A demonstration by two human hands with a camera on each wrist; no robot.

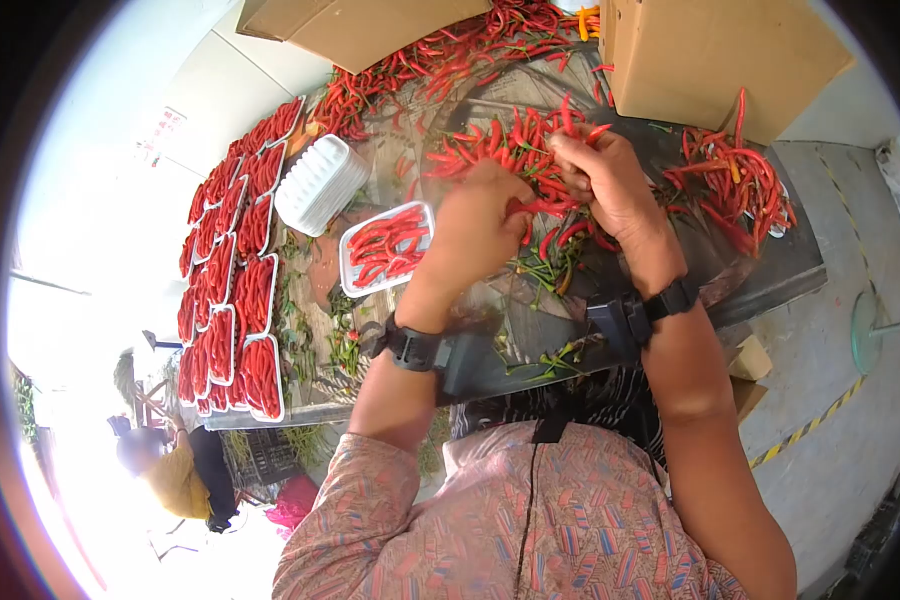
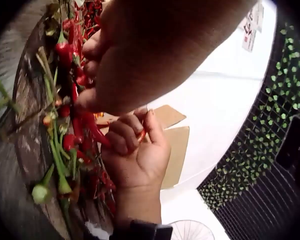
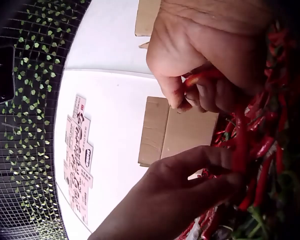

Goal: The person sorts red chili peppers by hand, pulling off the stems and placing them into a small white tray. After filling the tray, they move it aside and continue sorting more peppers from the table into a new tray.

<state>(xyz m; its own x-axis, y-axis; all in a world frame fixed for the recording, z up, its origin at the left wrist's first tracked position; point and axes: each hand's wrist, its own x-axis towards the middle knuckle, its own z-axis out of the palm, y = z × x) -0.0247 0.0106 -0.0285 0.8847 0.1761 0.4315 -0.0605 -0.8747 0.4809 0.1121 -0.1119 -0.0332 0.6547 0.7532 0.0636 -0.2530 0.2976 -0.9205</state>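
My left hand [image 1: 478, 225] pinches a red chili pepper [image 3: 241, 152] between thumb and fingers, low over a loose heap of red chilies [image 1: 515, 140]. Just right of it, my right hand [image 1: 610, 185] curls round another red chili [image 3: 205, 76], its thumb pressed close to the fingertips. In the left wrist view the left hand [image 2: 135, 60] looms dark in front, with the right hand [image 2: 140, 160] beyond it. Green stems [image 1: 540, 272] lie below the heap. Left of the hands sits a white tray [image 1: 346, 262] partly filled with chilies [image 1: 388, 245].
Filled trays of chilies [image 1: 255, 285] line the table's left side, near a stack of empty white trays [image 1: 320, 185]. Cardboard boxes [image 1: 720, 60] stand at the back. More chilies [image 1: 735, 185] pile at the right. Another person [image 1: 175, 475] is at the lower left.
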